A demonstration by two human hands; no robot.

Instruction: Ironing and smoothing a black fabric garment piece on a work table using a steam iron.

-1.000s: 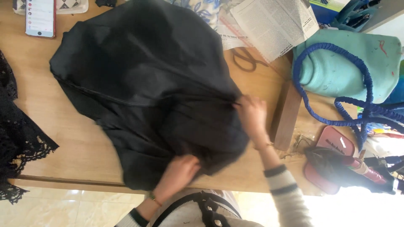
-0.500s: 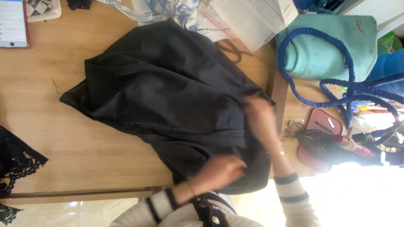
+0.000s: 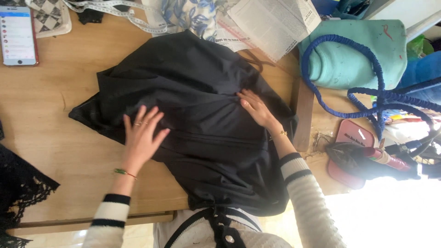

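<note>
We're smoothing the cloth [image 3: 197, 115] flat on the table [image 3: 46, 115]; left hand [image 3: 142, 135] and right hand [image 3: 257, 110] pressing, fingers spread, gripping nothing; next probably needs a fold.

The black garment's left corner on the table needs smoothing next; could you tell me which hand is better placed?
Probably the left hand: it lies flat on the black garment nearest that corner.

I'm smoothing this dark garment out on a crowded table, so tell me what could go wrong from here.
The black garment already hangs over the near edge of the wooden table, so it might slide off toward you. The left hand and right hand press flat on it, and pushing could drag the measuring tape or the newspaper, which it touches at the far side. The phone lies close to the left edge.
</note>
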